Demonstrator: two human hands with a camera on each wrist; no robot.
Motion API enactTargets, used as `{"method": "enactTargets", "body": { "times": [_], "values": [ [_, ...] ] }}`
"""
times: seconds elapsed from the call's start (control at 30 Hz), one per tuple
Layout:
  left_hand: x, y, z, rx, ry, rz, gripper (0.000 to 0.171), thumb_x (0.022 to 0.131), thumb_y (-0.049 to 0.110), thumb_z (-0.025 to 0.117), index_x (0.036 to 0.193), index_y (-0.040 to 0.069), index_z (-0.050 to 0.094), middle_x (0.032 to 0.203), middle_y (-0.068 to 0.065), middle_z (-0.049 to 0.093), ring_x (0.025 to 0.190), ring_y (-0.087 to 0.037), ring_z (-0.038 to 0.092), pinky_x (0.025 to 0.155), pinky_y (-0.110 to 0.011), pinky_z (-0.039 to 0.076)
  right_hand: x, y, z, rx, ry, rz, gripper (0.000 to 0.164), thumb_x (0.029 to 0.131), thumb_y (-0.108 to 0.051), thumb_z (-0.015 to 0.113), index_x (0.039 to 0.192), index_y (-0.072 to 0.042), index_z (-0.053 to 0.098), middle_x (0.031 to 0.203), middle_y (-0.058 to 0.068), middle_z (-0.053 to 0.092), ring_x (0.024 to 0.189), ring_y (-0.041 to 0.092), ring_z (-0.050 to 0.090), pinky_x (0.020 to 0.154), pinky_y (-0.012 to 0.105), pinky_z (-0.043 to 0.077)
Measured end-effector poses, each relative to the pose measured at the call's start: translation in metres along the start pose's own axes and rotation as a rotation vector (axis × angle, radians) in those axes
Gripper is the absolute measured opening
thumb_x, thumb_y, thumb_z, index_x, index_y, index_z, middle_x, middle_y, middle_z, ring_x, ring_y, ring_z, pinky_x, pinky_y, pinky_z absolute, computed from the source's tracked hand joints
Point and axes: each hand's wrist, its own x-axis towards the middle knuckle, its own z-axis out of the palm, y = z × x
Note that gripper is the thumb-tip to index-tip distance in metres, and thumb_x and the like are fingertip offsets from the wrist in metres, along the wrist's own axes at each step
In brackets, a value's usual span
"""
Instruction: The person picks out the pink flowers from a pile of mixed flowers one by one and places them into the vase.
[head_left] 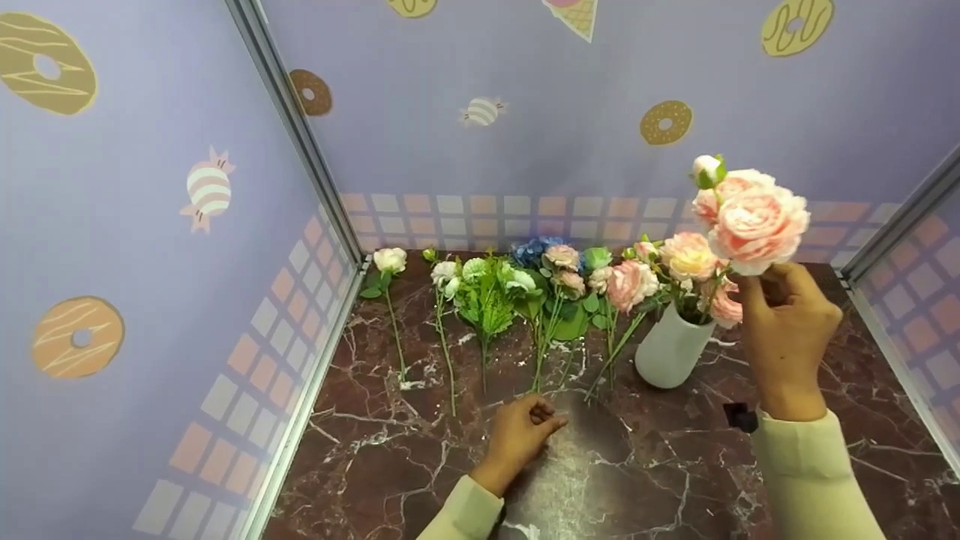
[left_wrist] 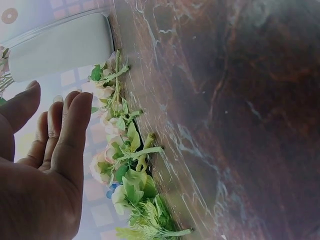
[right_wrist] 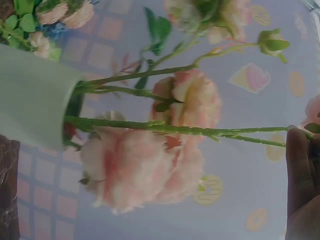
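Note:
In the head view my right hand [head_left: 791, 337] pinches a pink peony stem just under its large bloom [head_left: 761, 221], above and to the right of the white vase [head_left: 667, 352]. From those fingers the green stem [right_wrist: 185, 130] runs down into the vase mouth in the right wrist view. Other pink and cream blooms [head_left: 688, 256] stand in the vase. My left hand [head_left: 517, 435] is low over the table with fingers loosely bent and nothing between them, close to the cut ends of the lying stems. The left wrist view shows its thumb [left_wrist: 25, 102] apart from the fingers.
Several flowers lie in a row along the back of the dark marbled table [head_left: 390, 465]: a white rose [head_left: 390, 260], green-white sprigs [head_left: 487, 300], a blue hydrangea [head_left: 536, 251] and pink blooms [head_left: 631, 285]. Printed panels [head_left: 480, 157] wall in the back and both sides.

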Motion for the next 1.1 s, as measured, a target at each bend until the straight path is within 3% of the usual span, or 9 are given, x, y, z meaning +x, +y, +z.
{"method": "enactTargets", "body": {
  "times": [0.1, 0.17, 0.53, 0.63, 0.73, 0.8, 0.83, 1.0, 1.1],
  "values": [
    [0.001, 0.0, 0.0, 0.005, 0.009, -0.005, 0.024, 0.093, 0.024, 0.096, 0.098, 0.006, 0.081, 0.089, -0.003, 0.083, 0.078, -0.006, 0.075, 0.076, -0.024, 0.062, -0.006, 0.008, 0.003, -0.056, -0.007, -0.006, 0.016, 0.103, -0.005, 0.082, 0.109, 0.01, 0.081, 0.102, 0.004, 0.089, 0.079, -0.028, 0.062, 0.076, -0.002, 0.05],
    [0.001, 0.0, 0.001, 0.005, 0.015, -0.002, 0.024, 0.093, 0.025, 0.096, 0.096, 0.008, 0.08, 0.088, -0.002, 0.083, 0.077, -0.004, 0.073, 0.076, -0.023, 0.061, -0.011, 0.013, 0.006, -0.063, -0.025, -0.003, 0.016, 0.102, -0.003, 0.083, 0.111, 0.01, 0.081, 0.109, 0.027, 0.085, 0.081, -0.03, 0.061, 0.075, -0.003, 0.049],
    [0.002, -0.001, 0.002, 0.007, 0.016, -0.007, 0.017, 0.094, 0.024, 0.095, 0.094, 0.014, 0.081, 0.086, 0.0, 0.082, 0.075, -0.001, 0.07, 0.073, -0.022, 0.061, -0.034, 0.047, 0.022, -0.193, -0.058, -0.022, 0.012, 0.103, -0.004, 0.081, 0.109, 0.007, 0.081, 0.103, 0.025, 0.086, 0.081, -0.039, 0.049, 0.075, -0.008, 0.039],
    [0.003, -0.002, 0.003, 0.004, 0.015, -0.014, 0.018, 0.094, 0.025, 0.095, 0.094, 0.014, 0.081, 0.086, 0.001, 0.082, 0.076, 0.0, 0.069, 0.074, -0.022, 0.061, -0.04, 0.055, 0.027, -0.228, -0.053, -0.035, 0.013, 0.103, -0.005, 0.081, 0.11, 0.007, 0.082, 0.101, 0.024, 0.086, 0.077, -0.023, 0.06, 0.075, -0.009, 0.037],
    [0.002, -0.003, 0.003, 0.009, 0.025, 0.004, 0.02, 0.094, 0.026, 0.096, 0.094, 0.012, 0.08, 0.086, -0.001, 0.082, 0.076, -0.002, 0.071, 0.073, -0.023, 0.062, -0.046, 0.062, 0.032, -0.253, -0.038, -0.055, 0.013, 0.103, -0.004, 0.08, 0.109, 0.008, 0.081, 0.098, 0.025, 0.086, 0.072, 0.014, 0.078, 0.077, -0.009, 0.034],
    [0.002, -0.004, 0.003, 0.015, 0.032, 0.006, 0.021, 0.094, 0.026, 0.096, 0.093, 0.012, 0.081, 0.087, -0.002, 0.083, 0.076, -0.004, 0.072, 0.074, -0.023, 0.062, -0.049, 0.066, 0.035, -0.261, -0.036, -0.067, 0.012, 0.102, -0.001, 0.08, 0.107, 0.009, 0.081, 0.097, 0.027, 0.085, 0.073, 0.038, 0.081, 0.079, -0.009, 0.031],
    [0.002, -0.004, 0.003, 0.017, 0.034, 0.006, 0.021, 0.094, 0.026, 0.096, 0.093, 0.012, 0.081, 0.087, -0.002, 0.083, 0.076, -0.004, 0.073, 0.074, -0.023, 0.062, -0.051, 0.068, 0.036, -0.262, -0.037, -0.071, 0.011, 0.101, 0.0, 0.08, 0.107, 0.009, 0.08, 0.096, 0.027, 0.085, 0.075, 0.044, 0.082, 0.08, -0.009, 0.03],
    [0.001, -0.006, 0.003, 0.012, 0.033, -0.02, 0.02, 0.095, 0.028, 0.095, 0.095, 0.014, 0.082, 0.088, 0.0, 0.083, 0.077, -0.001, 0.072, 0.075, -0.022, 0.062, -0.058, 0.074, 0.044, -0.263, -0.039, -0.074, 0.009, 0.098, 0.002, 0.08, 0.106, 0.007, 0.08, 0.094, 0.026, 0.085, 0.077, 0.046, 0.082, 0.079, -0.007, 0.031],
    [0.001, -0.006, 0.002, 0.01, 0.033, -0.03, 0.019, 0.095, 0.029, 0.095, 0.095, 0.015, 0.082, 0.088, 0.0, 0.083, 0.077, -0.002, 0.072, 0.075, -0.022, 0.062, -0.06, 0.076, 0.049, -0.282, -0.031, -0.084, 0.008, 0.099, 0.003, 0.079, 0.106, 0.007, 0.079, 0.093, 0.024, 0.085, 0.077, 0.045, 0.081, 0.074, 0.013, 0.052]
  ]
}}
